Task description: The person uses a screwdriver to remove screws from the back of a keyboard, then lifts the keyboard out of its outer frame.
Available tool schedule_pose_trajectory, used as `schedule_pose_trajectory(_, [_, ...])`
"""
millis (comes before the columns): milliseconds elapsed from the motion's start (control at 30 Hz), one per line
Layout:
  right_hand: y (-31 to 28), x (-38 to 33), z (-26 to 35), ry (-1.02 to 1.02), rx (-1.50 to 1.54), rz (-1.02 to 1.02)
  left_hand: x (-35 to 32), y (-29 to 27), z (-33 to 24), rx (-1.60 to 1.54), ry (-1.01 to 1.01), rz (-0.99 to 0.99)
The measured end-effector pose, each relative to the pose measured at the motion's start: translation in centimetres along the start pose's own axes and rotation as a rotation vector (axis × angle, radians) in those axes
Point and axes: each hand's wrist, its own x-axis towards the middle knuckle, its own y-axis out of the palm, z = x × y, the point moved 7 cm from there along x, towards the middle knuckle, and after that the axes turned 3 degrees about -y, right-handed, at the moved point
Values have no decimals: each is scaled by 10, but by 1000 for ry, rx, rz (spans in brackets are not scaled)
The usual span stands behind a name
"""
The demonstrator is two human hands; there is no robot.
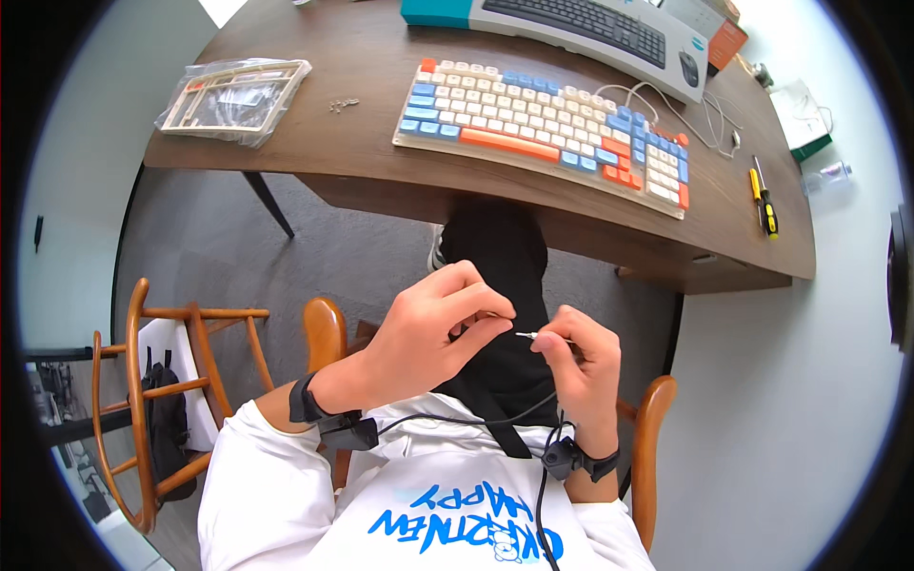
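Small metal pin [526, 334], thin and pale, sits pinched between thumb and forefinger of the right hand [581, 357], over the lap and well below the bench [362, 157] edge. Its long axis runs level, tip aimed leftward at the left hand [433, 328]. Those left fingers [486, 319] are curled in a pinch just beside the tip; whether they grasp anything I cannot tell. The mechanical keyboard [547, 128] lies well apart, up on the bench.

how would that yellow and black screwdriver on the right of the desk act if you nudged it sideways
The screwdriver would probably roll, since its handle looks rounded and it lies flat on the smooth wooden desk. It rests near the desk's right edge, so a roll could carry it off. It looks rigid and fairly light, likely easy to pinch up.
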Motion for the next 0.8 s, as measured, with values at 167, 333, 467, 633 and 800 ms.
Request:
schedule_pose_trajectory(167, [-3, -3, -4, 14, -6, -13, 9, -22, 13, -17, 16, -87])
schedule_pose_trajectory(333, [-1, -2, -11, 30, 0, -2, 26, -78, 30, 159, -58, -198])
schedule_pose_trajectory(467, [3, 2, -16, 59, -3, -5, 51, -145, 78, 302, -114, -434])
schedule_pose_trajectory(633, [7, 2, -20, 55, 22, 0, 68, -210, 142, 615, -177, -545])
schedule_pose_trajectory(800, [7, -1, -25, 63, 4, 4, 73, -219, 175, 910, -117, -534])
